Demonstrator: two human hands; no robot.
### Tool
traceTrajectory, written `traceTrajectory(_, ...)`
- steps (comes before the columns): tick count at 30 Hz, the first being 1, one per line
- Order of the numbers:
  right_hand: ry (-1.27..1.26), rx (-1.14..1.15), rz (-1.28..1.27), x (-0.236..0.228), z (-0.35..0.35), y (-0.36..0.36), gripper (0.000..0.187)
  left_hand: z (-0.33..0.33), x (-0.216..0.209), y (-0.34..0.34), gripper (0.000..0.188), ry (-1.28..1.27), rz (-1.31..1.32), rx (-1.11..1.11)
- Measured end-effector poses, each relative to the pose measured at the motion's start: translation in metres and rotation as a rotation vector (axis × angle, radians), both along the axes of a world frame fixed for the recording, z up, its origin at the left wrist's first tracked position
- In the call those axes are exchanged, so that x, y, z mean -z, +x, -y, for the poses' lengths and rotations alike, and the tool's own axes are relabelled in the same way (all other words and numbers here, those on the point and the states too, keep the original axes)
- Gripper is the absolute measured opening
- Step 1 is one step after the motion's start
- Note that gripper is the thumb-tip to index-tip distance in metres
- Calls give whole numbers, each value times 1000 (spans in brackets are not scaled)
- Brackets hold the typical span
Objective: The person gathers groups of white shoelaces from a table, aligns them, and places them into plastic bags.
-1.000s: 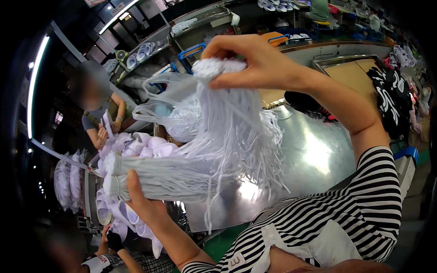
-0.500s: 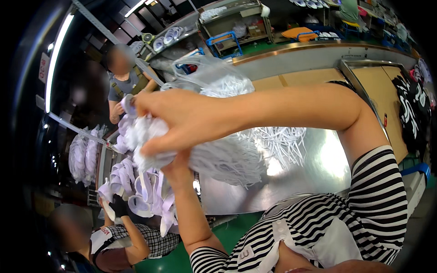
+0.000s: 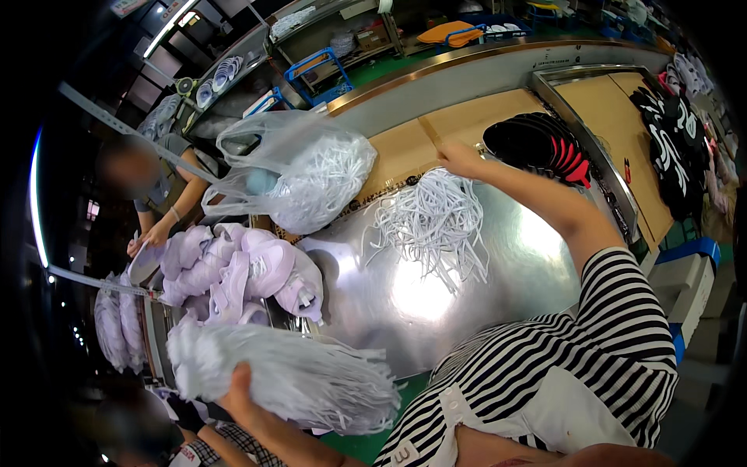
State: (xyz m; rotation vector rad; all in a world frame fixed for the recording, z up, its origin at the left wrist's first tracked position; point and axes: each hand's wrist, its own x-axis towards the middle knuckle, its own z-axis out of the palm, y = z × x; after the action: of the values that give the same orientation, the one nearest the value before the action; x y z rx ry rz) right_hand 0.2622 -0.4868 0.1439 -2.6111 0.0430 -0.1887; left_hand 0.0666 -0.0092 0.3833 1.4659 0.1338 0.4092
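Note:
At the lower left, my left hand (image 3: 243, 397) is closed round a thick bundle of white shoelaces (image 3: 311, 370), whose loose ends trail to the right. Out over the far side of the metal table (image 3: 521, 272), my right hand (image 3: 464, 159) has its fingers curled, at the top edge of a loose pile of white laces (image 3: 436, 210). Whether anything is in those fingers is hidden. Left of that pile, a clear plastic bag (image 3: 311, 175) holds more white laces.
Pale lilac shoe uppers (image 3: 249, 265) are heaped at the table's left end, where a co-worker (image 3: 167, 179) handles one. Another co-worker sits at the lower left. Black and red shoe pieces (image 3: 537, 144) lie on cardboard (image 3: 482, 117) at the far right.
My hands, together at the lace bundle before, are now apart. The left has carried the bundle down toward me; the right has moved across to the lace pile. The view has also shifted.

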Motion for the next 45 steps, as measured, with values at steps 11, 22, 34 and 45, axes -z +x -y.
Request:
traceTrajectory(11,19,274,25,95,-7,-25,29,82,316,188,95,1345,65,337)
traceTrajectory(22,108,-85,428,-34,9,-20,36,90,277,188,78,1014,201,524)
traceTrajectory(34,-223,-408,773,-284,-35,-67,38,169,3,106,68,296,578,596)
traceTrajectory(45,683,-819,247,-332,-135,-162,27,134,-19,39,56,249,283,660)
